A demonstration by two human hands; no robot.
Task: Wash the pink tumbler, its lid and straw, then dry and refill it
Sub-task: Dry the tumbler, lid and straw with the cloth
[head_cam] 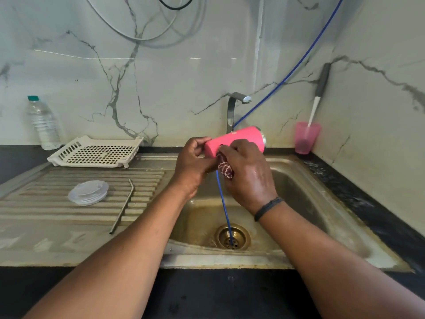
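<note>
tumbler (239, 139) sideways over sink (310, 180) | gripped between both hands

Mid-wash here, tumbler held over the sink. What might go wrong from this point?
1. The tumbler is held sideways over the sink by wet-looking hands, left hand at its base, right hand rubbing with a scrubber; it may slip and drop.
2. The blue tube hangs just below the hands and might snag.
3. The straw lies on the ribbed drainboard and may roll.
</note>
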